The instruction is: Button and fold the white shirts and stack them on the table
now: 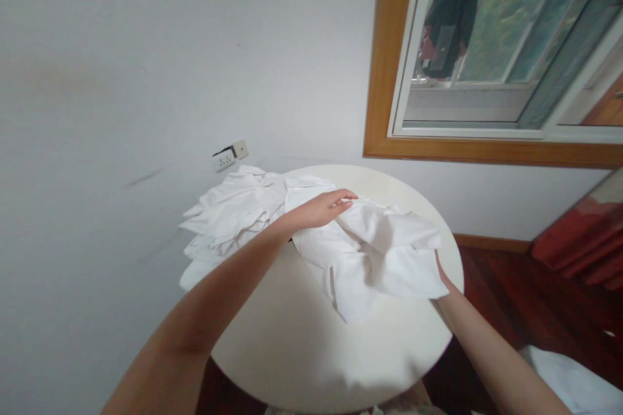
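A white garment (374, 253), loosely bunched and creased, lies across the round table between my two hands. My left hand (325, 207) reaches over it from the left, with its fingers closed on the garment's upper edge. At the garment's right end, my right hand (442, 275) goes in beneath the cloth. Only the wrist and a sliver of that hand show, so its fingers are hidden. Left of my left hand, a heap of similar white garments (238, 204) rests on the table's far left and overhangs the edge.
The round cream table (292, 337) stands close to a white wall. A double socket (224, 160) is on the wall behind the heap. To the right are a wood-framed window (377, 78) and a red curtain (584, 240). Something white (569, 376) lies low at the right.
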Motion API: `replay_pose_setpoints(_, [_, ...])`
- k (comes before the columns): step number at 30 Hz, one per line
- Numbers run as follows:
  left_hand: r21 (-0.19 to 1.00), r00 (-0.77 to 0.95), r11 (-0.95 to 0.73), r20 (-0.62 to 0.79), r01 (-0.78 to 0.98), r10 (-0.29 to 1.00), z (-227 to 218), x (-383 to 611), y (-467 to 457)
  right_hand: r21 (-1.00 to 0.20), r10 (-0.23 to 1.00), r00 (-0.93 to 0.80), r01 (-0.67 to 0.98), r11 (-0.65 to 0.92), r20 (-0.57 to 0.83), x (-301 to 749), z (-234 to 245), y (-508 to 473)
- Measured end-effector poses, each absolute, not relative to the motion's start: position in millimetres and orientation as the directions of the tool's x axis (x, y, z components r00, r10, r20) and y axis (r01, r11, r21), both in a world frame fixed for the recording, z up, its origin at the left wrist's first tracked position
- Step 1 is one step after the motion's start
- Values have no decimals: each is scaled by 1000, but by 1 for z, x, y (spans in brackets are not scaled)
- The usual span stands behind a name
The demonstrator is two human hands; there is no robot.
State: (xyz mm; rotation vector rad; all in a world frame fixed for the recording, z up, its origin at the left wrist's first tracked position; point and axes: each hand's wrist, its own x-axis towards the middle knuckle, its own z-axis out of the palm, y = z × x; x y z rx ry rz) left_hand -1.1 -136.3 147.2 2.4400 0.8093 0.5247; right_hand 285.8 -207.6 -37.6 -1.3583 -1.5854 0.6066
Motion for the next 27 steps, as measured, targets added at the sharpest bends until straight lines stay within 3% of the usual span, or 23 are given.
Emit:
replay_pose_setpoints(5, [497, 643, -648, 212, 578, 736, 69, -19, -139, -966, 952, 173, 96, 240, 254, 277, -8, -191])
replay_pose_setpoints(9, [448, 677, -701, 245, 555, 693, 30, -18, -149, -984, 973, 157, -32, 175, 168, 279, -6, -176])
replay_pose_setpoints(16, [431, 726, -696, 125, 574, 677, 19, -20, -160, -960, 994, -73, 262, 97, 80, 309, 19, -193])
replay_pose_setpoints(19, [425, 740, -703, 105, 570, 664, 11, -24, -158, -881, 975, -174, 428, 204, 141, 319, 52, -210])
replay_pose_setpoints(23, [437, 751, -735, 177, 519, 636, 3, -24, -155, -700, 919, -390, 640, 317, 61, 308, 74, -222])
replay_pose_setpoints(27, [542, 717, -709, 254, 450, 649, 7, -27, -152, -652, 899, -414, 645, 399, 140, 288, 57, -218])
